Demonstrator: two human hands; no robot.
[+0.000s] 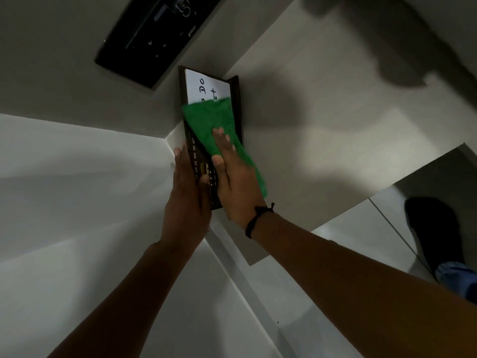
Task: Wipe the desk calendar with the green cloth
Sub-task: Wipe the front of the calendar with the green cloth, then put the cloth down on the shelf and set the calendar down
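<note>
A black desk calendar (206, 85) stands on the pale desk (322, 104) near the corner of the wall, with a white handwritten note panel at its far end and month labels along its near end. The green cloth (211, 120) lies spread over the middle of its face. My right hand (232, 177) presses flat on the cloth, fingers stretched out. The calendar's left edge rests against my left hand (187, 192), whose thumb curls onto the front. The calendar's middle is hidden under cloth and hand.
A black flat device (149, 37) is mounted on the wall just beyond the calendar. The desk's edge runs diagonally at lower right, with a dark shoe (433, 233) on the floor below. A black cord bracelet sits on my right wrist.
</note>
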